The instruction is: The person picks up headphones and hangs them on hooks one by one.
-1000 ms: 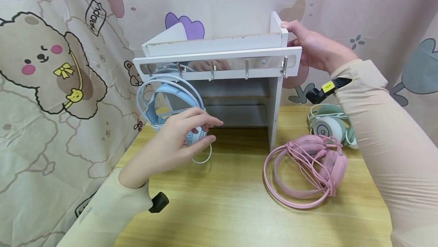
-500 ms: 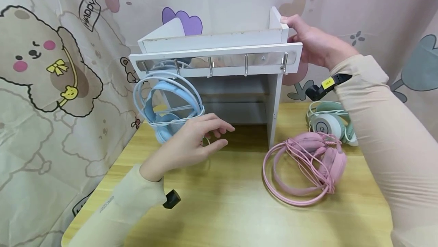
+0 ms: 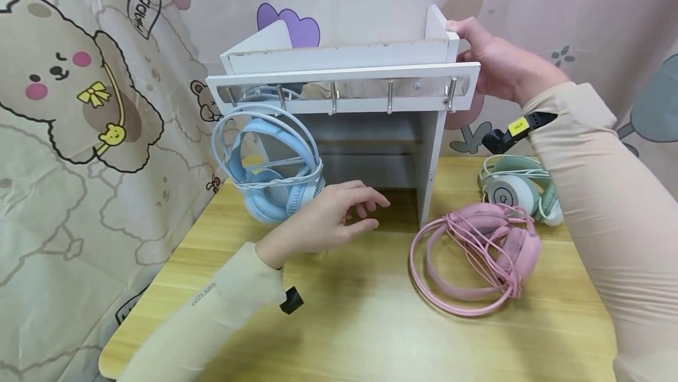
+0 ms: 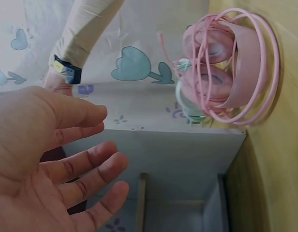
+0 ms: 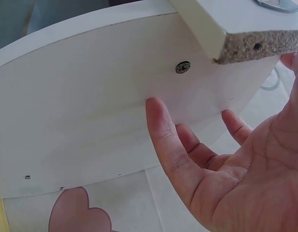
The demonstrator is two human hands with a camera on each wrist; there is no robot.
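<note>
Pale blue headphones (image 3: 262,208), with their cable wound in loops, hang at the left end of the hook rail (image 3: 360,104) on a white shelf (image 3: 339,55). My left hand (image 3: 341,217) hovers before the shelf, just right of the blue ear cups, fingers loosely bent and holding nothing. In the left wrist view its fingers (image 4: 112,166) are apart. My right hand (image 3: 500,64) grips the shelf's upper right side, a digit over the top edge. The right wrist view shows fingertips (image 5: 156,108) touching the outer side panel (image 5: 91,106).
Pink headphones (image 3: 521,252) with a bundled cable lie on the wooden table (image 3: 381,335) to the right. Mint green and white headphones (image 3: 511,192) lie behind them. A patterned curtain (image 3: 53,223) hangs at the left and back.
My left hand has moved right, away from in front of the blue headphones, which now show more fully. My right hand stays on the shelf. The head view has shifted slightly.
</note>
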